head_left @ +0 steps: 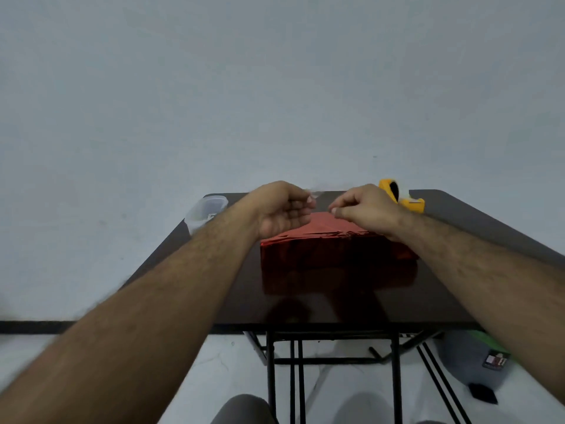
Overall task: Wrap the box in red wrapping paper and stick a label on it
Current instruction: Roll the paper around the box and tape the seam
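Red-wrapped box (333, 252) on table (443, 270), left hand (282, 209) and right hand (365, 209) pinching clear tape (315, 195)

Between the hands (324, 206), only a narrow gap above the red-wrapped box (336, 255). Just beyond the right hand (367, 209), a yellow tape dispenser (403, 197) blocking the far right. Left of the left hand (281, 206), a clear plastic container (208, 209) at the desk (458, 240) corner. Open dark desk surface nearer than the box and off to its right.
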A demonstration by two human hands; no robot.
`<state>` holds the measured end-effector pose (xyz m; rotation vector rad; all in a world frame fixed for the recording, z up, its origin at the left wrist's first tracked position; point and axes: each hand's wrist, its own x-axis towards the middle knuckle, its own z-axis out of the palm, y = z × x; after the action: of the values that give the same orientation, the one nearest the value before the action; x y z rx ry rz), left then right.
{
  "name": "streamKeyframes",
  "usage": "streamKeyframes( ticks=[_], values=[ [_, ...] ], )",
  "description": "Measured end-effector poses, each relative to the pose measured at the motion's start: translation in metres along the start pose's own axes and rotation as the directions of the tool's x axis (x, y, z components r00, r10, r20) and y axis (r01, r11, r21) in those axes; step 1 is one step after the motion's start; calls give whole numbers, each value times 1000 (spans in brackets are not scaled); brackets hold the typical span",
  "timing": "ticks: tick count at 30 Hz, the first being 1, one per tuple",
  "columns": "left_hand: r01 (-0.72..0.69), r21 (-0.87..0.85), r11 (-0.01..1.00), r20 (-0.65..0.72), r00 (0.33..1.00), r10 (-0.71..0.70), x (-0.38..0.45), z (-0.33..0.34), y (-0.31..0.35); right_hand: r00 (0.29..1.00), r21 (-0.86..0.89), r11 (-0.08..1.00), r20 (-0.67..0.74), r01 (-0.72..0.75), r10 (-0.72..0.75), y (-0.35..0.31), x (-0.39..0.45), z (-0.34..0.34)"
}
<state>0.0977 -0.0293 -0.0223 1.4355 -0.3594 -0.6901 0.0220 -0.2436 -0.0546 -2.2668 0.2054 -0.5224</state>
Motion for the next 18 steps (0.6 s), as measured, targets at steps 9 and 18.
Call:
streamKeyframes(
  ticks=[9, 18],
  values=[
    [215, 117, 969, -50, 976, -211, 13, -4, -15, 979, -202, 963, 132, 179, -154, 10, -33, -1],
    [227, 244, 943, -78, 974, -214, 18, -6, -11, 906, -503, 756, 282, 419, -314, 15, -42, 0]
  ],
)
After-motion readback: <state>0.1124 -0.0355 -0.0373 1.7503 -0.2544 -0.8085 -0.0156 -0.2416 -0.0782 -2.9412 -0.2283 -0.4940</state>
